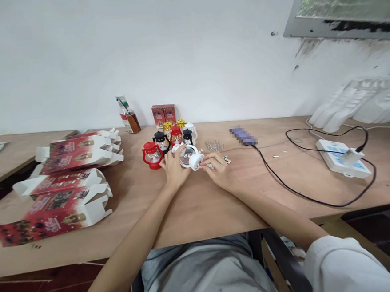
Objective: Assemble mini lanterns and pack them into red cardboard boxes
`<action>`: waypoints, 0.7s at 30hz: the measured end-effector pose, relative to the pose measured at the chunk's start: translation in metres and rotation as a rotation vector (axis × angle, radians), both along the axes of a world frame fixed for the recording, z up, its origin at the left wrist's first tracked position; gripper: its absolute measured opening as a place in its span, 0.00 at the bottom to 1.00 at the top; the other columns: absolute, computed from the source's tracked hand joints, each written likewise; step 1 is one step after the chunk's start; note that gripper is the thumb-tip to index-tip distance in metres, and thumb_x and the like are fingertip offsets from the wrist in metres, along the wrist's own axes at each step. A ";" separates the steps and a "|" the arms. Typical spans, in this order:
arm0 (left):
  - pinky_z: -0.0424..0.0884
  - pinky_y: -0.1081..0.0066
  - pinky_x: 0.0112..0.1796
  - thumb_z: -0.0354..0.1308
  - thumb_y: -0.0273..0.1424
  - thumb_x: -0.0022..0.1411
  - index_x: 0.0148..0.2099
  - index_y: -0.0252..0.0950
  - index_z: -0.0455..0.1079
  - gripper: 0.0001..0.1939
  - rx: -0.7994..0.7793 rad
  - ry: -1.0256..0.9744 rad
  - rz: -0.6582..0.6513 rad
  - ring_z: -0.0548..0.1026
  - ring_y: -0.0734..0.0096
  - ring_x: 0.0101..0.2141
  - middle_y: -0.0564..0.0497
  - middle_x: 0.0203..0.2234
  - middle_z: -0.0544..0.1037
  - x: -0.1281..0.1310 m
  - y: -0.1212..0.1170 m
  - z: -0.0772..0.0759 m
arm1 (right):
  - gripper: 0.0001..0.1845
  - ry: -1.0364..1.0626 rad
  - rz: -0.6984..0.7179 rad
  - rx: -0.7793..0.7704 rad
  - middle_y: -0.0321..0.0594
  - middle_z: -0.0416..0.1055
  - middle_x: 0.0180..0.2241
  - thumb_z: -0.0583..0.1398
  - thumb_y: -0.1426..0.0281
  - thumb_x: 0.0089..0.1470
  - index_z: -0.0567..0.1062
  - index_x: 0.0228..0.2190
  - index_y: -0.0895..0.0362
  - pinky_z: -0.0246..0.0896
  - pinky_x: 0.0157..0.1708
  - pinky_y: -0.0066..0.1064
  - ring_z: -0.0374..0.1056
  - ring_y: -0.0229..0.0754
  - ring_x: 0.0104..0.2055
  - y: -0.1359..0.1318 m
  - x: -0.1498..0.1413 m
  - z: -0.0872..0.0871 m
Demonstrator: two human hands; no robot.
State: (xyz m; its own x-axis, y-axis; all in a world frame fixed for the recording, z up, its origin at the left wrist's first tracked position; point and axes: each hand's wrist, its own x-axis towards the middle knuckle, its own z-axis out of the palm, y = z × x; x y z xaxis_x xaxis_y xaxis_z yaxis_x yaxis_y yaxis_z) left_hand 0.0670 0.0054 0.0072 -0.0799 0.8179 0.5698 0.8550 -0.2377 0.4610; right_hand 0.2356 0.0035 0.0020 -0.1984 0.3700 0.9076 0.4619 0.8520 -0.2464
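Note:
My left hand (176, 168) is wrapped round a small white lantern (186, 155), which lies tipped on its side with its base turned toward me. At the lantern's round base, the fingers of my right hand (217, 168) are pinched together; whatever they hold there is too small to make out. Just beyond stand several finished-looking little lanterns: a red lantern (152, 155), a black lantern (161, 141) and others in gold and white. Beside my right hand lie button cells (227, 159) and a cluster of small metal pieces (214, 145).
Flattened red printed boxes (71, 152) lie on the left. Two small red boxes (164, 114) and a bottle of brown liquid (130, 117) stand by the wall. To the right are a phone (243, 136), a black cable (284, 186), a power strip (343, 158) and white foam-like pieces (355, 101).

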 end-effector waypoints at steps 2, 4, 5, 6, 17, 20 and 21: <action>0.56 0.56 0.47 0.60 0.37 0.51 0.59 0.45 0.60 0.32 0.019 0.005 0.000 0.63 0.50 0.51 0.43 0.51 0.66 0.000 -0.001 0.001 | 0.06 -0.018 0.003 0.018 0.39 0.73 0.30 0.60 0.71 0.56 0.75 0.28 0.55 0.63 0.39 0.36 0.68 0.40 0.36 0.000 0.000 0.000; 0.56 0.56 0.47 0.60 0.36 0.50 0.59 0.45 0.60 0.33 0.021 0.009 0.004 0.63 0.50 0.51 0.43 0.51 0.66 0.000 -0.001 0.001 | 0.06 -0.038 -0.006 0.032 0.39 0.74 0.29 0.59 0.71 0.56 0.75 0.27 0.54 0.62 0.38 0.36 0.67 0.40 0.35 0.001 0.001 0.000; 0.56 0.56 0.47 0.60 0.36 0.50 0.59 0.45 0.60 0.33 0.017 0.012 0.008 0.64 0.50 0.50 0.43 0.51 0.66 0.000 -0.001 0.001 | 0.07 -0.044 -0.014 0.036 0.39 0.74 0.29 0.59 0.72 0.56 0.75 0.27 0.54 0.62 0.37 0.36 0.67 0.41 0.35 0.001 0.001 -0.001; 0.56 0.56 0.47 0.61 0.36 0.50 0.60 0.45 0.60 0.33 0.013 0.016 0.012 0.64 0.50 0.50 0.43 0.51 0.66 0.000 -0.002 0.002 | 0.07 -0.047 -0.022 0.037 0.39 0.74 0.29 0.59 0.71 0.56 0.76 0.27 0.55 0.62 0.37 0.36 0.67 0.41 0.35 0.001 0.001 -0.001; 0.55 0.55 0.48 0.60 0.40 0.52 0.59 0.44 0.62 0.31 0.034 0.069 0.029 0.62 0.48 0.51 0.40 0.51 0.65 0.000 -0.001 0.003 | 0.08 0.084 -0.068 -0.122 0.40 0.72 0.33 0.62 0.63 0.53 0.72 0.31 0.54 0.64 0.41 0.38 0.68 0.43 0.40 0.003 -0.002 -0.007; 0.56 0.54 0.48 0.61 0.40 0.52 0.59 0.44 0.62 0.31 0.044 0.071 0.034 0.62 0.47 0.52 0.40 0.52 0.64 -0.001 -0.001 0.003 | 0.16 0.123 -0.031 -0.139 0.43 0.71 0.40 0.62 0.62 0.53 0.69 0.42 0.54 0.66 0.43 0.38 0.69 0.43 0.42 0.005 -0.002 -0.010; 0.56 0.54 0.48 0.61 0.40 0.52 0.59 0.44 0.62 0.31 0.045 0.072 0.035 0.62 0.47 0.52 0.40 0.52 0.64 -0.001 -0.001 0.003 | 0.17 0.104 -0.011 -0.147 0.44 0.71 0.42 0.61 0.62 0.54 0.68 0.44 0.54 0.66 0.43 0.38 0.69 0.43 0.43 0.006 -0.001 -0.010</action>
State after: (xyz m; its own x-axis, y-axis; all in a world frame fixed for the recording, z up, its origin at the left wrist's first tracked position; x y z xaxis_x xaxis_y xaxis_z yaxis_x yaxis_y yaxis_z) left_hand 0.0663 0.0046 0.0102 -0.0653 0.7889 0.6110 0.8938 -0.2260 0.3873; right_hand 0.2342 0.0094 -0.0081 -0.1015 0.5015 0.8592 0.4366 0.7985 -0.4145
